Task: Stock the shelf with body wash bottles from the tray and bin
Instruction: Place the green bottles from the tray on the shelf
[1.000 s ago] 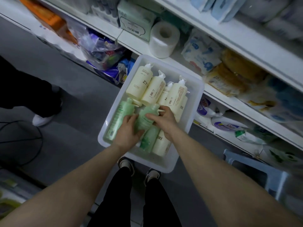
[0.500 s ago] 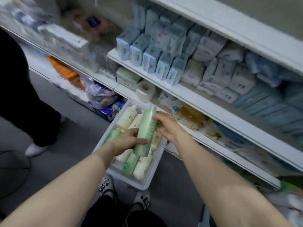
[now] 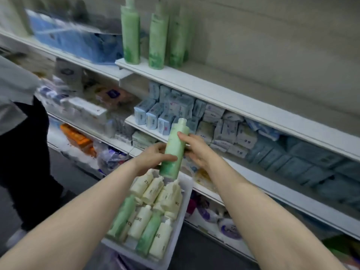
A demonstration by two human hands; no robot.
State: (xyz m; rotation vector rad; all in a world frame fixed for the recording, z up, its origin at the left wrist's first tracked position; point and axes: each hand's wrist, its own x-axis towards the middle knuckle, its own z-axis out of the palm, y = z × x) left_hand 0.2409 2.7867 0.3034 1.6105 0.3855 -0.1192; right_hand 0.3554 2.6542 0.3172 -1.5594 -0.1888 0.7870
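Note:
A green body wash bottle (image 3: 174, 150) is held upright above the tray, cap up. My left hand (image 3: 153, 155) grips its lower left side. My right hand (image 3: 196, 149) holds its right side, thumb across the front. Below them the white tray (image 3: 184, 193) carries several cream pump bottles (image 3: 153, 190) and green bottles (image 3: 122, 217) lying on their sides. Three green bottles (image 3: 157, 36) stand upright on the upper white shelf (image 3: 224, 90), at its left end.
Blue tissue packs (image 3: 163, 115) fill the shelf under the upper one. Lower shelves hold boxes, an orange pack (image 3: 78, 138) and bagged goods. Another person (image 3: 21, 133) stands at the left on the dark floor. To the right of the three bottles, the upper shelf is bare.
Both hands lifted the green bottle out of the tray and raised it upward. The view tilted up, bringing the upper shelf with its three green bottles into sight.

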